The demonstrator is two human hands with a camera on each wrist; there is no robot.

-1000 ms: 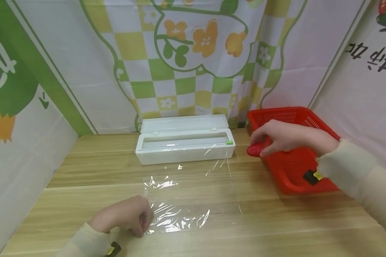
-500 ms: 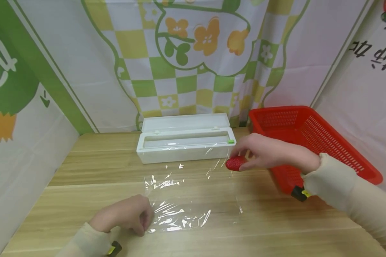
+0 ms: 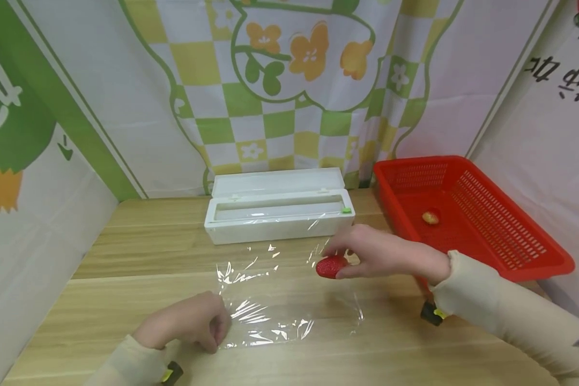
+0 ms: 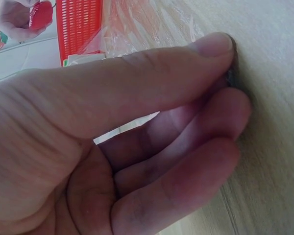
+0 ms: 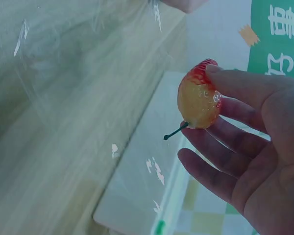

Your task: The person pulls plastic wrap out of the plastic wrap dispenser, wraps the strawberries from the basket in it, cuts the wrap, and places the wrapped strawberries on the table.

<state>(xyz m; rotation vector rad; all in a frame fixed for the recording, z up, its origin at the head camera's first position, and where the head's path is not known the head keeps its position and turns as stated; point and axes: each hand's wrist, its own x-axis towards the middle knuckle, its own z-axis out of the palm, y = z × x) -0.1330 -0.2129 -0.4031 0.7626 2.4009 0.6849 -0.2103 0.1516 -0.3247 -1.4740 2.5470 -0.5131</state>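
In the head view my right hand pinches a small bumpy red fruit between thumb and fingers, above the right part of a sheet of clear plastic wrap. The right wrist view shows the fruit is red at one end and yellow at the other, with a thin dark green stem. At the near left corner of the wrap, my left hand pinches its edge down at the tabletop. Thumb tip and forefinger meet there in the left wrist view, the other fingers curled beneath.
The wrap runs out of a white dispenser box, whose lid is raised and which has a green slider. A red plastic basket at the right holds one yellowish fruit. Printed cloth hangs behind the wooden table.
My right hand has carried the fruit leftward and nearer, from the basket's edge to over the wrap. The basket's inside has come into view. My left hand has stayed put.
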